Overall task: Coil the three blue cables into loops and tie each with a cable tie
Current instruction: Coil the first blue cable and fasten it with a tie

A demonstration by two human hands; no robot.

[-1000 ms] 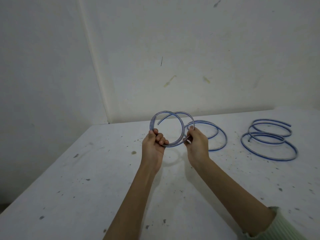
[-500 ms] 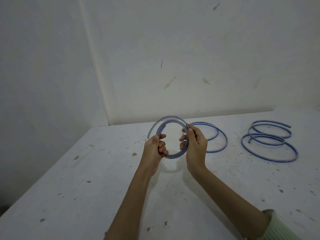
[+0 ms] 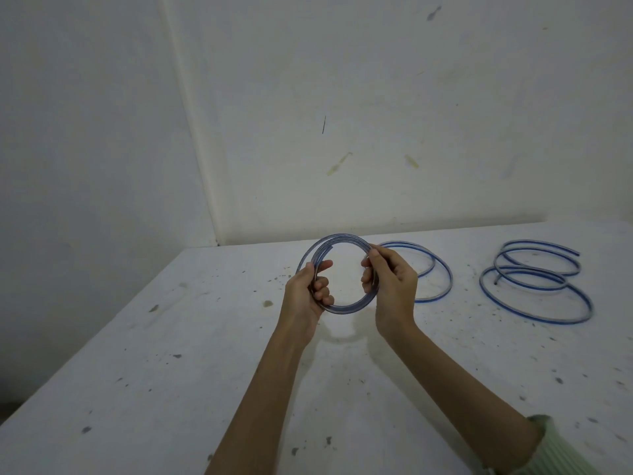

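Forming a tight upright ring, blue cable (image 3: 346, 308) held by both hands.

You hold a round coil of see-through cable with a thin blue stripe (image 3: 346, 308). The two loose springy cables (image 3: 442, 286) (image 3: 534, 296) are brighter blue with clear edges. Your white tabletop (image 3: 171, 371) has dark specks. The pale wall (image 3: 376, 97) has yellowish smudges. Your knit sleeve cuff (image 3: 561, 454) is light green.

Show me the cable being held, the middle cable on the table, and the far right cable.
Held cable (image 3: 346, 308), head view, bottom arc of the loop.
Middle cable (image 3: 443, 269), head view, right-hand curve.
Far right cable (image 3: 534, 315), head view, near arc of the largest loop.
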